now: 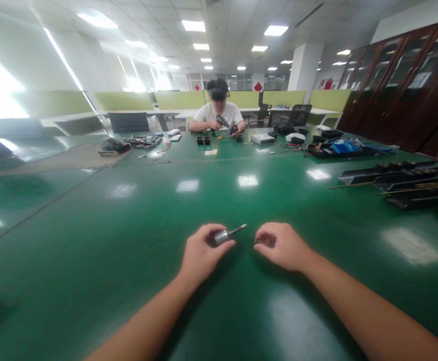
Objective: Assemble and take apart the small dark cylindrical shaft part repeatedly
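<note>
Above the green tabletop (pixel 147 210), my left hand (pixel 203 253) grips a small silver cylinder with a thin shaft, which looks like a small motor (pixel 222 237). Its shaft slants up and to the right, towards my other hand. A short gap away, my right hand (pixel 284 245) is curled, with thumb and fingertips closed round a small dark piece (pixel 258 241). The fingers cover most of that piece, so its kind is unclear. The shaft tip and the dark piece are apart.
Across the table a person (pixel 219 113) holds a power drill (pixel 222 121) near black blocks (pixel 203 141). Black rails (pixel 403 173) with thin rods lie at the right, below a tray with blue items (pixel 343 146). Tools and cables (pixel 144 142) are heaped at the far left.
</note>
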Action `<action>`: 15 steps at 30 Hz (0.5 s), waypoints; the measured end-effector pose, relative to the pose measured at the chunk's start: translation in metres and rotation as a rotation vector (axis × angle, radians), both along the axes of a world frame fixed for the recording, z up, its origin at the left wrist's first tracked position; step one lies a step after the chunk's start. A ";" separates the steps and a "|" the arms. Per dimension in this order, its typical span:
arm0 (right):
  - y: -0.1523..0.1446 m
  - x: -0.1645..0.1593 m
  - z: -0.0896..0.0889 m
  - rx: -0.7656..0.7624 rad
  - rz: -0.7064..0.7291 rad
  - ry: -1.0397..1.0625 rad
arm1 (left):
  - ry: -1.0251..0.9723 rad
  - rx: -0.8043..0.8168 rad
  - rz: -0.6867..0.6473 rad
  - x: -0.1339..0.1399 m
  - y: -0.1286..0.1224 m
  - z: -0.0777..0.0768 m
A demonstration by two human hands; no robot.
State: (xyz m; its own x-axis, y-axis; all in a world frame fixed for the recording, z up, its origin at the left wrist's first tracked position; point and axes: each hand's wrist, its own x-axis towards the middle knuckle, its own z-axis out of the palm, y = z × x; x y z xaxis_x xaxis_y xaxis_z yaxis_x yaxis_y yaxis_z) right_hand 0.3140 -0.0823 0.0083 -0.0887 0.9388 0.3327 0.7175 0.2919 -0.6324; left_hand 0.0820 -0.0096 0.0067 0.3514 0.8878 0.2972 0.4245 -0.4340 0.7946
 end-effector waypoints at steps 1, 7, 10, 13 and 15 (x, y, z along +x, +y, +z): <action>0.000 0.000 -0.001 -0.006 0.006 -0.003 | -0.038 -0.046 0.000 -0.001 0.002 0.000; 0.000 -0.003 -0.004 -0.029 0.052 0.002 | -0.374 -0.335 0.003 -0.003 0.006 0.001; -0.001 -0.006 -0.004 -0.028 0.070 -0.001 | -0.458 -0.438 0.047 -0.008 0.000 0.006; -0.003 -0.007 -0.002 -0.033 0.097 0.002 | -0.417 -0.440 0.052 -0.023 -0.009 0.020; -0.004 -0.008 -0.001 -0.029 0.113 0.003 | -0.320 -0.380 0.057 -0.043 -0.015 0.032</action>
